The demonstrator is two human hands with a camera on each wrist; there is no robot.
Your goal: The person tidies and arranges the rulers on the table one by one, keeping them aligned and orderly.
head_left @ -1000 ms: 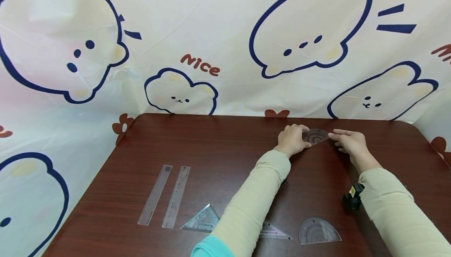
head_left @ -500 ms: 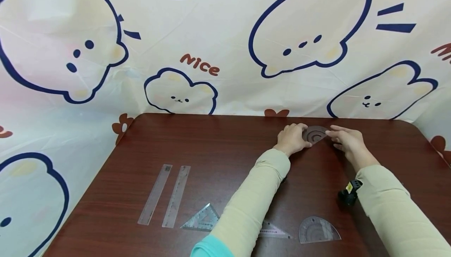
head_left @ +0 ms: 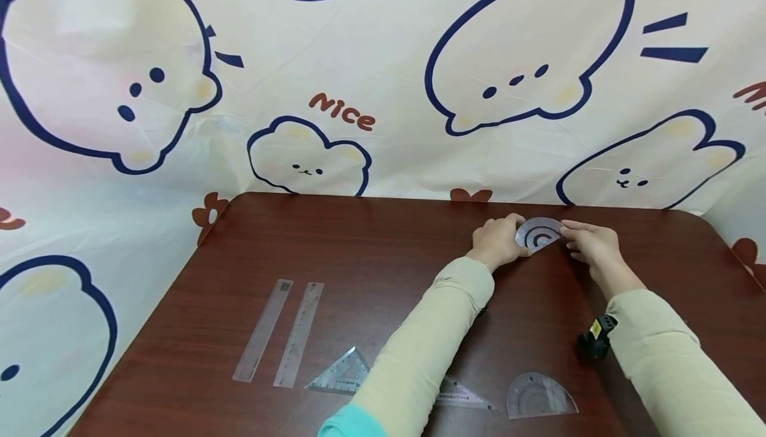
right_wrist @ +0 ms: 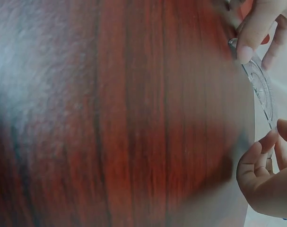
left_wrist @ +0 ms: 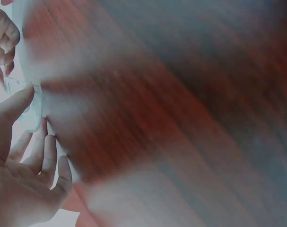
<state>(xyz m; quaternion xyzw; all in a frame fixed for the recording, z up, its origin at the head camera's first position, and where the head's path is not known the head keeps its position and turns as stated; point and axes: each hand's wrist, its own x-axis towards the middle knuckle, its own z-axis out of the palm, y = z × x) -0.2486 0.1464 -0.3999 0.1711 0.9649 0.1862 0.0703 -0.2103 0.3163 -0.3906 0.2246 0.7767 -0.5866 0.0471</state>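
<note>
A clear half-round protractor (head_left: pixel 538 233) is held between both hands near the back of the table, its straight edge slanting toward me. My left hand (head_left: pixel 494 241) grips its left end, with the thumb on one face and the fingers behind. At the opposite corner, my right hand (head_left: pixel 597 245) pinches it between thumb and fingertips. The right wrist view has the protractor (right_wrist: pixel 259 87) seen nearly edge-on, spanning the two hands. Part of its clear edge (left_wrist: pixel 38 106) shows past the thumb in the left wrist view.
Two clear rulers (head_left: pixel 263 330) (head_left: pixel 299 334) lie side by side at the left. A set square (head_left: pixel 341 373) and another, longer one (head_left: pixel 461 394), partly hidden by the left sleeve, lie near the front. A second protractor (head_left: pixel 541 396) lies front right. A printed cloth (head_left: pixel 407 157) hangs behind the table.
The protractor has tilted and now looks brighter, with its arcs standing out. The right hand has closed in on its right corner; the left hand has hardly moved.
</note>
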